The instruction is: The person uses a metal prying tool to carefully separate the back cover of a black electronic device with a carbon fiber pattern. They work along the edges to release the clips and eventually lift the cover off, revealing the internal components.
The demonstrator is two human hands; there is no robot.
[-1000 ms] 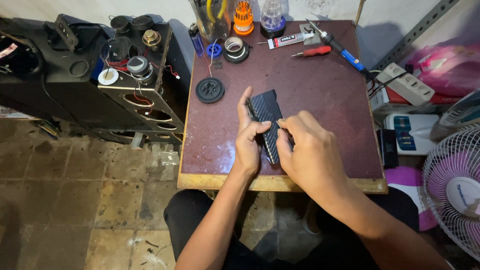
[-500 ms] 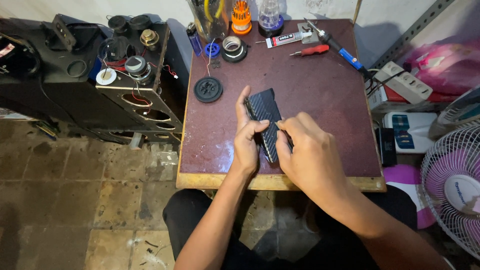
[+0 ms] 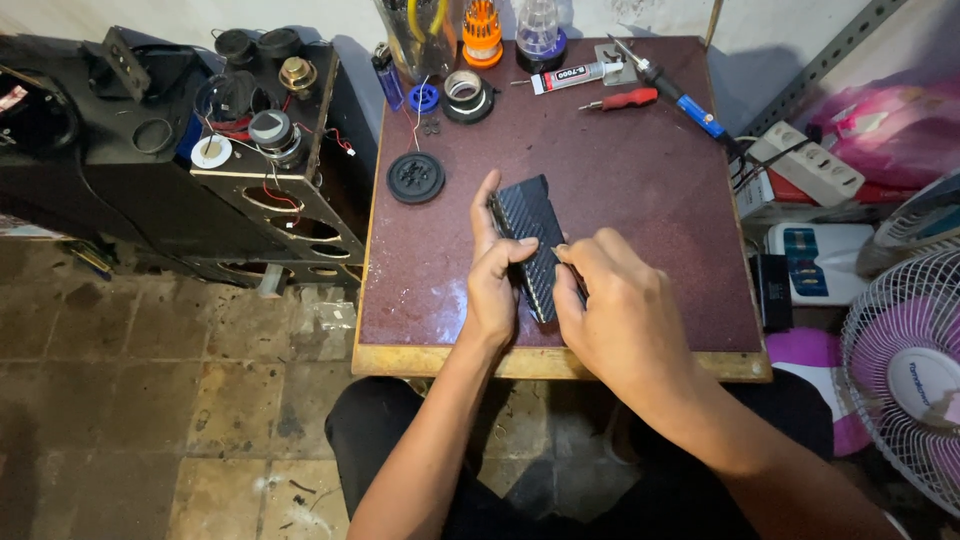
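Phone [image 3: 533,228] with black carbon-weave back held up off the table [image 3: 640,180], near its front middle, tilted with top end pointing away. Left hand [image 3: 495,290] wrapped round the left edge, thumb over the back, fingers closed on it. Right hand [image 3: 610,300] pinched at the right edge mid-length, fingertips shut on something thin, probably a pick or a fingernail in the seam, too small to tell. For a clean job: keep left grip firm but off the middle of the back, no flexing. Work the right-hand tip shallow along the seam, short steps, no levering hard at one spot. Lower the phone closer to the table in case of a slip. Red screwdriver [image 3: 622,99], glue tube [image 3: 572,76] and soldering iron [image 3: 680,92] lying at the far edge, well apart from both hands. Small black speaker [image 3: 415,177] to the left of the phone, not touching.
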